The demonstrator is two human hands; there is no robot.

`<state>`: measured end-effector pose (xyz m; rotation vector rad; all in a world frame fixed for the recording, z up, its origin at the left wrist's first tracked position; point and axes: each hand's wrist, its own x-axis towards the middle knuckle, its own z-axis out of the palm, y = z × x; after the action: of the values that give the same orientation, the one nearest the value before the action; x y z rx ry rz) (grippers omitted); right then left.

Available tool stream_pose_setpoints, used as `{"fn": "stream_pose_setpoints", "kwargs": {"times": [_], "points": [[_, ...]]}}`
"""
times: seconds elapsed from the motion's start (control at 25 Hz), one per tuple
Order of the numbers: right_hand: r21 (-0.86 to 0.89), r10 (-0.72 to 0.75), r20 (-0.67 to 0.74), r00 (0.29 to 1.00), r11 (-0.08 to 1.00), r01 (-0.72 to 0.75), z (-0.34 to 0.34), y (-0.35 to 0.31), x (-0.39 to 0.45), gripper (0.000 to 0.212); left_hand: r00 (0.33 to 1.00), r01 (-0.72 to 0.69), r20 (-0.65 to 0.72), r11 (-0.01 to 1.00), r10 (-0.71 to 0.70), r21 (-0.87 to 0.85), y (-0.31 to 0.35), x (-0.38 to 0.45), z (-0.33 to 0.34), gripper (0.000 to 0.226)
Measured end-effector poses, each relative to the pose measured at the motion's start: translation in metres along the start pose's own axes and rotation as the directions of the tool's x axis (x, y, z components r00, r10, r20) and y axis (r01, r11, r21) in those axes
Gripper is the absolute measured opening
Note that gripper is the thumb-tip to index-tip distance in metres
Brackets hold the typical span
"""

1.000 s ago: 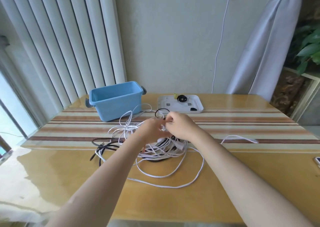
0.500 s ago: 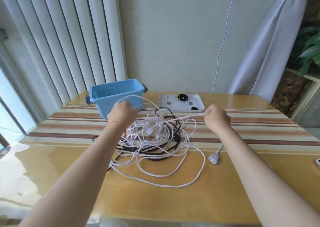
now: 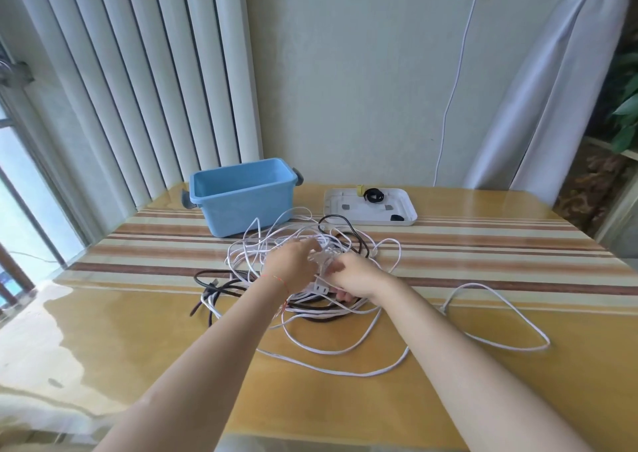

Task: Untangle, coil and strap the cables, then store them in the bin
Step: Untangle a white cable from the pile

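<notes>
A tangle of white cables [image 3: 331, 351] and black cables [image 3: 221, 287] lies in the middle of the wooden table. My left hand [image 3: 293, 265] and my right hand [image 3: 355, 275] meet over the heap. Both pinch white strands at its top. A white plug [image 3: 321, 289] shows just below the hands. One long white loop [image 3: 500, 313] trails off to the right. The blue bin [image 3: 248, 206] stands behind the heap at the left, with nothing visible inside.
A white tray [image 3: 407, 218] at the back centre holds small black straps and a yellow piece. A white cord [image 3: 455, 82] hangs from a wall socket. Vertical blinds stand at the left, a curtain and a plant at the right.
Half a second ago my hands were spread apart, pulling a white strand taut. They have come back together over the heap. The long white loop now lies farther out to the right.
</notes>
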<state>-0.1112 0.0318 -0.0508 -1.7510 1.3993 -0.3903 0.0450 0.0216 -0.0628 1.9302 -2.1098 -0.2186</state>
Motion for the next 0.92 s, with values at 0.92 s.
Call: {"fn": "stream_pose_setpoints", "kwargs": {"times": [0.92], "points": [[-0.317, -0.179, -0.133, 0.975, 0.940, 0.130, 0.004, -0.005, 0.013, 0.030, 0.854, 0.128, -0.099, 0.391, -0.511, -0.912, -0.020, 0.016, -0.035, 0.017]]}}
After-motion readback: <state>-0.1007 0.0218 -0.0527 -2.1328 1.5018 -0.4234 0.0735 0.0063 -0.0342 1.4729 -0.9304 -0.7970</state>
